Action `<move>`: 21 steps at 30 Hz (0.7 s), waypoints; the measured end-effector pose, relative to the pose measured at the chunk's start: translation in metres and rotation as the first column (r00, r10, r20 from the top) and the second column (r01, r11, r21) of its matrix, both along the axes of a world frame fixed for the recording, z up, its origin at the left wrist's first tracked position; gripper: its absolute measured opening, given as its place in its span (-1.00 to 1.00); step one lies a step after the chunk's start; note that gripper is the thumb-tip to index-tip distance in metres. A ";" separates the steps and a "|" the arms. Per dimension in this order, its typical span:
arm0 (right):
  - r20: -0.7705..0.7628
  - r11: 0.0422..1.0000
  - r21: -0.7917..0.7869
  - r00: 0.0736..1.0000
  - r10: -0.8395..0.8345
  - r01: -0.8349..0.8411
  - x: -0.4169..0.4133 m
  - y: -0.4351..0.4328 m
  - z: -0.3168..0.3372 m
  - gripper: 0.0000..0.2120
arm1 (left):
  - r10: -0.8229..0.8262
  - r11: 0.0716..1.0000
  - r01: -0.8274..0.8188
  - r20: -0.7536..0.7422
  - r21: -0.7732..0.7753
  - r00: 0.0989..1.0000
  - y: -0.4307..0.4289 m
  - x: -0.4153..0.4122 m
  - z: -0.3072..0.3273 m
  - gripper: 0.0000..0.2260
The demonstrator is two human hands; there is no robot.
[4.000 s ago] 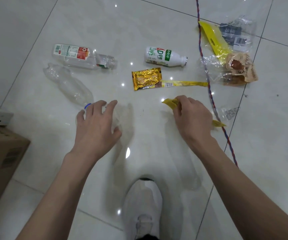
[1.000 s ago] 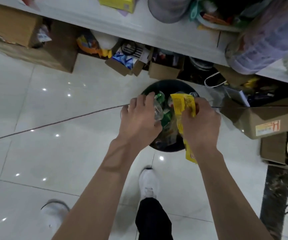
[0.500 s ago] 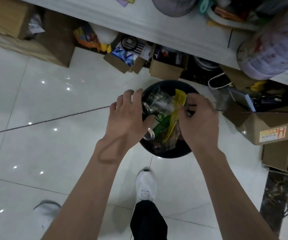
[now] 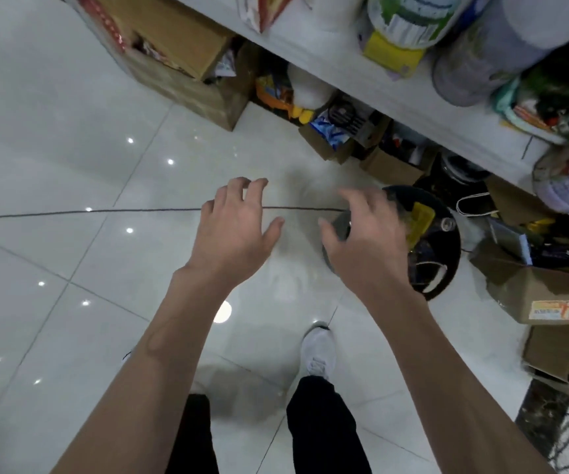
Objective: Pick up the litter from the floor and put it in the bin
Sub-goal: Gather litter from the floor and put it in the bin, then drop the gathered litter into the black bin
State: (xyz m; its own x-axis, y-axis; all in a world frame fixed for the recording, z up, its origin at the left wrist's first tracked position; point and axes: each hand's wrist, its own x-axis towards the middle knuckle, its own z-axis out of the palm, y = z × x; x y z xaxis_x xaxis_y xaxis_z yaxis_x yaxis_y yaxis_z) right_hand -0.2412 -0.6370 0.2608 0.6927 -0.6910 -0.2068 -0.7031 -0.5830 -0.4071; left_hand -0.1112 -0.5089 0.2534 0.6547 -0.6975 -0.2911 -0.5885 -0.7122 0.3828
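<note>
Both my grips are empty. My left grip (image 4: 238, 230) hangs over bare floor (image 4: 71, 165) with fingers spread and loosely bent, holding nothing; my right grip (image 4: 365, 241) is just as slack, palm down, covering the near left rim of the black bin (image 4: 450, 261). The litter I can see is inside that bin: a yellow wrapper (image 4: 419, 222) against the far side and the neck of a clear bottle (image 4: 446, 225) beside it, with more below that I cannot make out. No loose litter shows on the tiles here, so I judge the step in hand to be going for more litter. To do that well I should step clear over the thin cord (image 4: 105, 211) that crosses the floor ahead of my white shoe (image 4: 319, 350), keep both grips free, and take 1 piece in each: bottles round the body, wrappers pinched at an edge. The bin sits close to a cardboard box (image 4: 549, 292) under the worktop (image 4: 361, 77), so each release should come well inside the rim, not over its lip
</note>
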 end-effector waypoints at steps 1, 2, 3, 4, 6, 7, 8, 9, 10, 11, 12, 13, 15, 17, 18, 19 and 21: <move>-0.010 0.999 -0.013 0.999 0.038 -0.038 0.011 0.015 0.008 -0.57 | 0.020 1.000 -0.020 -0.001 0.002 1.000 0.018 0.007 0.007 -0.47; -0.007 0.996 -0.034 0.997 0.080 -0.080 0.022 0.029 0.016 -0.56 | 0.040 0.999 -0.040 -0.001 0.002 0.999 0.037 0.014 0.014 -0.48; 0.003 0.991 -0.053 0.993 0.121 -0.121 0.034 0.045 0.024 -0.56 | 0.061 0.998 -0.061 0.002 0.003 0.998 0.056 0.022 0.021 -0.48; 0.013 0.986 -0.063 0.987 0.158 -0.156 0.047 0.061 0.030 -0.56 | 0.083 0.997 -0.083 0.003 0.006 0.997 0.076 0.030 0.027 -0.49; 0.021 0.975 -0.069 0.976 0.215 -0.213 0.074 0.095 0.043 -0.57 | 0.135 0.991 -0.135 0.004 0.018 0.991 0.117 0.048 0.039 -0.50; 0.024 0.968 -0.075 0.970 0.242 -0.240 0.088 0.113 0.048 -0.57 | 0.166 0.986 -0.166 0.004 0.020 0.986 0.139 0.058 0.045 -0.50; 0.030 0.960 -0.084 0.963 0.269 -0.266 0.102 0.131 0.054 -0.58 | 0.197 0.980 -0.197 0.007 0.023 0.980 0.161 0.067 0.052 -0.50; 0.042 0.952 -0.086 0.954 0.297 -0.292 0.117 0.150 0.059 -0.58 | 0.228 0.973 -0.228 0.012 0.026 0.974 0.184 0.076 0.058 -0.51; 0.056 0.944 -0.084 0.945 0.324 -0.319 0.133 0.170 0.064 -0.58 | 0.260 0.965 -0.260 0.017 0.026 0.966 0.208 0.086 0.064 -0.51; 0.066 0.936 -0.078 0.935 0.349 -0.343 0.148 0.191 0.068 -0.58 | 0.290 0.957 -0.290 0.020 0.022 0.957 0.233 0.095 0.070 -0.51; 0.075 0.925 -0.075 0.923 0.378 -0.373 0.163 0.212 0.072 -0.58 | 0.322 0.946 -0.322 0.025 0.019 0.947 0.258 0.106 0.076 -0.51; 0.083 0.912 -0.071 0.909 0.409 -0.404 0.179 0.233 0.075 -0.58 | 0.354 0.935 -0.355 0.032 0.020 0.935 0.282 0.116 0.082 -0.51; 0.094 0.877 -0.070 0.873 0.479 -0.475 0.212 0.282 0.080 -0.58 | 0.431 0.901 -0.432 0.044 0.031 0.901 0.340 0.136 0.092 -0.51; 0.095 0.857 -0.072 0.851 0.516 -0.511 0.233 0.313 0.085 -0.58 | 0.474 0.879 -0.476 0.052 0.027 0.879 0.379 0.149 0.098 -0.50; 0.101 0.835 -0.075 0.829 0.550 -0.545 0.247 0.338 0.086 -0.59 | 0.510 0.859 -0.512 0.056 0.024 0.858 0.407 0.157 0.102 -0.51; 0.100 0.812 -0.072 0.805 0.584 -0.580 0.259 0.362 0.088 -0.59 | 0.543 0.838 -0.545 0.062 0.021 0.838 0.435 0.163 0.105 -0.51; 0.107 0.763 -0.075 0.756 0.646 -0.642 0.282 0.406 0.093 -0.59 | 0.604 0.795 -0.607 0.077 0.021 0.793 0.486 0.174 0.111 -0.51</move>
State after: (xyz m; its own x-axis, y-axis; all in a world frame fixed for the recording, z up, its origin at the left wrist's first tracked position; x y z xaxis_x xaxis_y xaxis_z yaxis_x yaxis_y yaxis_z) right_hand 0.0410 -0.2311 0.3538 0.9939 -0.0773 -0.0792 -0.1042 -0.8945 -0.4348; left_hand 0.0630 -0.0227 0.3640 0.9568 -0.1403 -0.2548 -0.0531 -0.9456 0.3210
